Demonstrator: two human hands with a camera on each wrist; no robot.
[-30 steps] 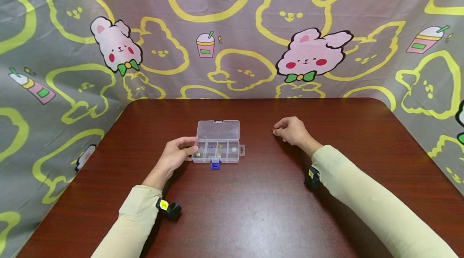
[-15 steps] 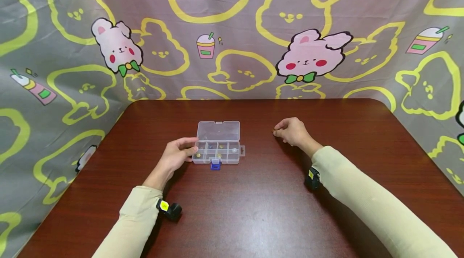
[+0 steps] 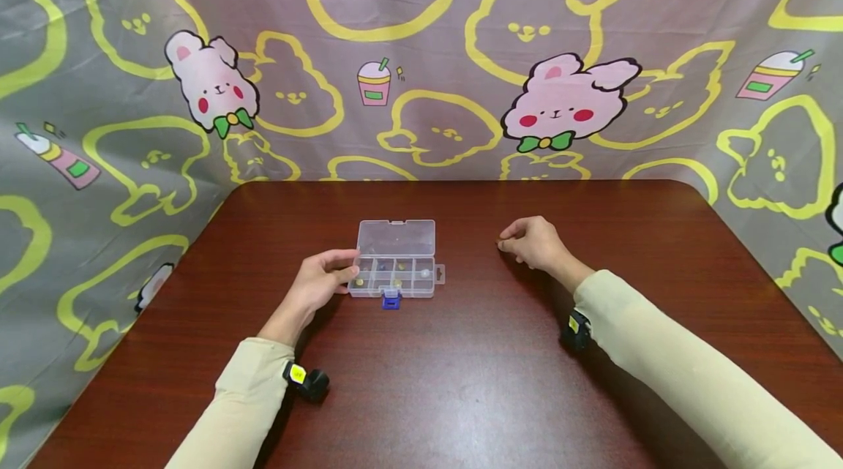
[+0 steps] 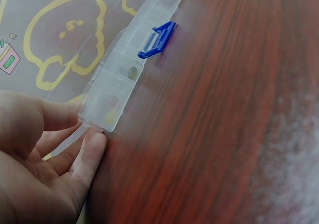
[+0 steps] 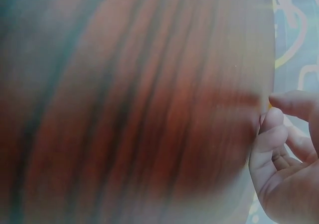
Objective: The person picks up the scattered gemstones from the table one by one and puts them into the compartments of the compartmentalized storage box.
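A clear plastic compartment box [image 3: 415, 293] rests on the table with its lid [image 3: 396, 237] raised behind it and a blue latch [image 3: 391, 301] at the front. My left hand [image 3: 311, 284] grips its left end between thumb and fingers; the left wrist view shows the thumb [image 4: 92, 152] against the box end. Small pieces lie in several compartments, among them a yellow one [image 3: 359, 282] and a white one [image 3: 425, 273]. Right of the box, my right hand [image 3: 536, 244] pinches a tiny orange-yellow piece [image 5: 270, 103] at the tabletop. Fingertips mostly hide it, so its kind is unclear.
The dark red-brown wooden table [image 3: 448, 381] extends around both hands. A patterned curtain [image 3: 421, 52] stands behind and beside it. A clear hanging tab [image 3: 440, 274] juts from the box's right end. Each wrist carries a small black camera [image 3: 315, 385].
My right hand has shifted slightly toward me and to the right, its fingertips still together. The left hand and the box have stayed in place.
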